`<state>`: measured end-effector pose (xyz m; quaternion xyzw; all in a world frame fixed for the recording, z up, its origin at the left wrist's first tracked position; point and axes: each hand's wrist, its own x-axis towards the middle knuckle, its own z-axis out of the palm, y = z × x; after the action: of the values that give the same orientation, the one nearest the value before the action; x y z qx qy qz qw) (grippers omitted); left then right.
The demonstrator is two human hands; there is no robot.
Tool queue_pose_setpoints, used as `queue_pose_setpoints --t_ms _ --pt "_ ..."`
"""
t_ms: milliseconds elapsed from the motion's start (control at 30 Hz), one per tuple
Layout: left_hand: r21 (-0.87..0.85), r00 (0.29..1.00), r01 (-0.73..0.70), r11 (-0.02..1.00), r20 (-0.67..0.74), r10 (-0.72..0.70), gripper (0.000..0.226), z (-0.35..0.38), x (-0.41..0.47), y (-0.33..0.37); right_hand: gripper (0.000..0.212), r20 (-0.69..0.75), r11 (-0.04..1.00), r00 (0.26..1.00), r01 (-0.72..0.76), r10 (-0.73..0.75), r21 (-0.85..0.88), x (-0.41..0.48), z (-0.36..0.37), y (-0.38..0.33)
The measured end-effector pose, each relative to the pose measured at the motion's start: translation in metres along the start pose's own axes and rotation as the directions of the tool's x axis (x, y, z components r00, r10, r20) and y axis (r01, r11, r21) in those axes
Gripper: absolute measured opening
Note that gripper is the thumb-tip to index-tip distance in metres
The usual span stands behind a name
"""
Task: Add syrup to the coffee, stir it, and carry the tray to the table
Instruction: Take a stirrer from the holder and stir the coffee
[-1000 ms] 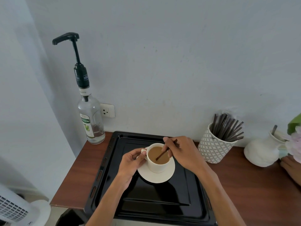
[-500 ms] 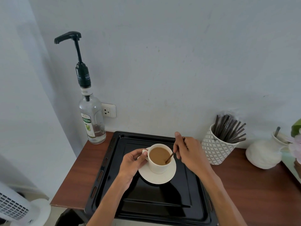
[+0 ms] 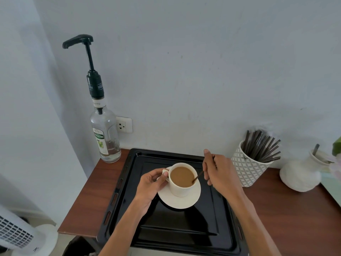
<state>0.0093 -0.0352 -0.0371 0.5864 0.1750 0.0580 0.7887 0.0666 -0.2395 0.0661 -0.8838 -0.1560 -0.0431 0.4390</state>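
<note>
A white cup (image 3: 180, 189) of light brown coffee stands on a white saucer (image 3: 186, 201) in the middle of a black tray (image 3: 217, 218). My left hand (image 3: 149, 187) pinches the cup's handle on its left side. My right hand (image 3: 218, 172) is just right of the cup and holds a thin dark stir stick (image 3: 198, 176) whose tip dips into the coffee at the right rim. The syrup bottle (image 3: 105, 137) with a black pump stands at the back left corner of the wooden counter, almost empty.
A patterned white holder (image 3: 248, 169) full of dark stir sticks stands right of the tray, close to my right hand. A white vase (image 3: 300, 174) sits further right. A wall socket (image 3: 124, 124) is behind the bottle. A white fan (image 3: 16, 235) stands on the floor, lower left.
My right hand moved right, carrying the stick from the cup's middle to its right rim. My left hand stayed on the handle. The other person's hand at the far right is gone from view.
</note>
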Motion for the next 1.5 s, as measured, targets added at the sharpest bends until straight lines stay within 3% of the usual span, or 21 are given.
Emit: queue_pose_setpoints --t_ms 100,200,367,600,833,1000,1333,1500 --pt "0.004 1.000 -0.004 1.000 0.009 0.004 0.012 -0.001 0.000 -0.001 0.060 0.101 0.990 0.994 -0.049 0.036 0.132 -0.003 0.013 -0.005" --pt "0.014 1.000 -0.009 1.000 0.011 0.009 0.012 -0.001 0.001 -0.001 0.057 0.076 0.982 0.996 -0.066 0.054 0.174 0.002 0.024 -0.009" --pt "0.013 1.000 -0.014 1.000 0.023 0.014 0.013 -0.002 0.000 0.000 0.052 0.000 0.999 1.000 -0.021 0.021 0.050 0.009 0.009 -0.002" --pt "0.007 1.000 -0.010 1.000 0.019 0.010 0.012 -0.001 0.000 -0.002 0.053 0.120 0.990 0.991 -0.069 0.054 0.124 -0.008 -0.002 0.003" --pt "0.032 1.000 -0.003 0.999 0.025 0.002 0.012 -0.003 0.002 -0.003 0.030 0.121 0.997 0.993 -0.010 0.001 0.074 0.001 0.014 -0.014" --pt "0.026 1.000 -0.002 1.000 0.019 0.002 0.012 -0.002 0.001 -0.002 0.015 0.106 0.998 0.993 -0.058 0.057 0.005 -0.001 -0.001 -0.006" --pt "0.028 1.000 0.002 1.000 0.011 -0.002 0.012 -0.003 0.002 -0.003 0.016 0.220 0.997 0.974 -0.065 0.057 0.031 -0.013 -0.008 -0.013" --pt "0.020 1.000 -0.001 1.000 0.010 0.001 0.013 -0.001 0.001 -0.001 0.012 0.221 0.993 0.975 0.012 0.014 -0.116 -0.006 0.002 -0.022"
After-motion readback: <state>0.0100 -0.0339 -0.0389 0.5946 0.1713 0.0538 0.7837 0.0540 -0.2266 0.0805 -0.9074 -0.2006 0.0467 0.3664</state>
